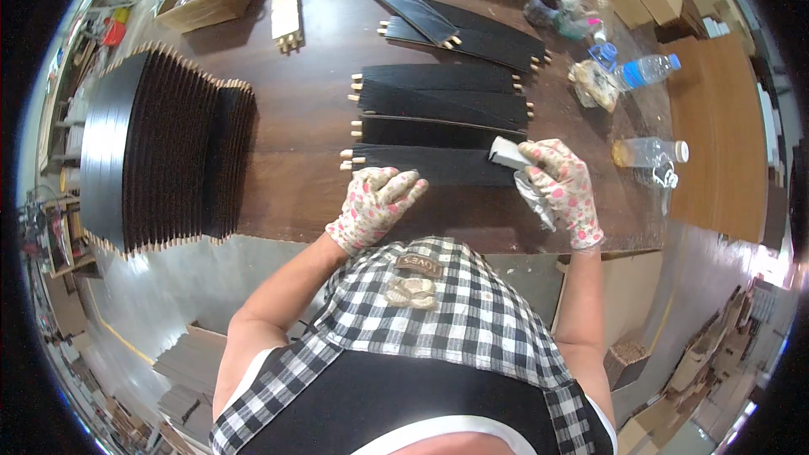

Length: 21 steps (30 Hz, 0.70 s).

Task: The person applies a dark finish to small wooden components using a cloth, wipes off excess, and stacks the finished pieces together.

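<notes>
My right hand [562,190], in a white glove with pink spots, grips a pale rectangular block [508,153] with a dark edge. Its tip is over the right end of the nearest black boards [438,160]. Beneath those fingers hangs a crumpled white cloth [535,200]. My left hand [377,202], gloved alike, is closed at the front edge of the nearest board, near its left end; whatever its fingers hold is hidden. Several black boards with pale wooden dowels at their ends lie in a row before me, the far ones [438,80] nearly touching.
A tall stack of curved black boards [143,152] stands left. Farther back lie crossed black boards [472,29], pale wooden strips [286,0] and a cardboard box [215,0]. On the right are a blue-labelled bottle [645,72], another bottle [649,152] and a brown panel [716,135].
</notes>
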### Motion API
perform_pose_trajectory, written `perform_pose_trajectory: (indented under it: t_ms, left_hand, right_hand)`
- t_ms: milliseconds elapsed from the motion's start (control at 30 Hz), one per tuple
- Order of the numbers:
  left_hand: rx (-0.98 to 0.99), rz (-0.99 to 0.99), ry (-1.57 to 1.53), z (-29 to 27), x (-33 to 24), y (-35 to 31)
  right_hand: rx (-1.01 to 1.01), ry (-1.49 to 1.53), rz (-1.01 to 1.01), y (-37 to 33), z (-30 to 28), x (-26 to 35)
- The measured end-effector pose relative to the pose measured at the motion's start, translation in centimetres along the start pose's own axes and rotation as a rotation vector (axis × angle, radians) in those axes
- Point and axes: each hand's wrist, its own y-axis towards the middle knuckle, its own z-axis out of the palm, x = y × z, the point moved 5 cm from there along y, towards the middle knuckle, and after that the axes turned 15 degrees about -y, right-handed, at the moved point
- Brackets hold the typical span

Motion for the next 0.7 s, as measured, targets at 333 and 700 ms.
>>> perform_pose_trajectory:
  t_ms: [333,700]
  left_hand:
    - [-0.092,-0.016,-0.103,1.0,-0.1,-0.9]
    - [-0.112,-0.132,-0.193,-2.3,1.2,-0.5]
  right_hand:
    - [0.064,-0.117,-0.592,7.8,7.6,13.1]
    - [-0.123,-0.377,-0.002,-2.6,-3.6,-6.6]
